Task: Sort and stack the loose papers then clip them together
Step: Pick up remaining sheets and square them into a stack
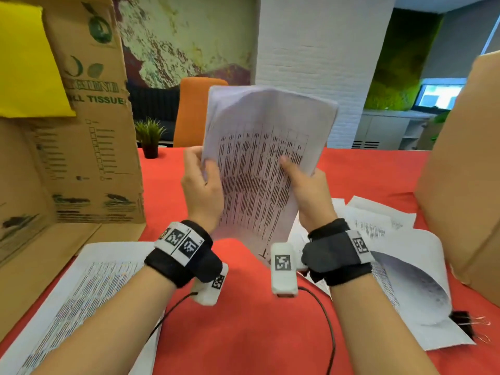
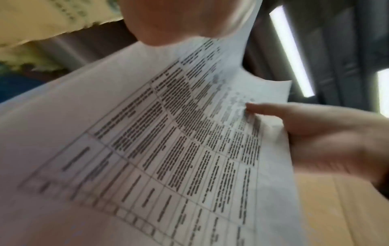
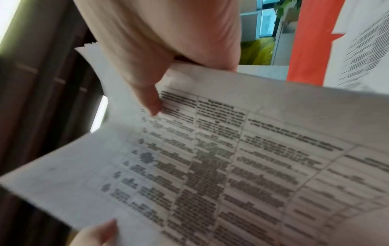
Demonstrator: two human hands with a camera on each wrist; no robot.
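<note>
Above red table (image 1: 243,334), both grips clamped on printed papers (image 1: 259,169), left hand (image 1: 201,190), right hand (image 1: 311,196)

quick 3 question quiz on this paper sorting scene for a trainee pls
1. True or false: the binder clip is already clamped on the held papers.
2. Which hand pinches the papers' left edge? A) left hand B) right hand
3. Fill in: the table has a ___ cover.

Key: 1. False, it lies by the loose sheets on the table. 2. A. 3. Red.
</note>
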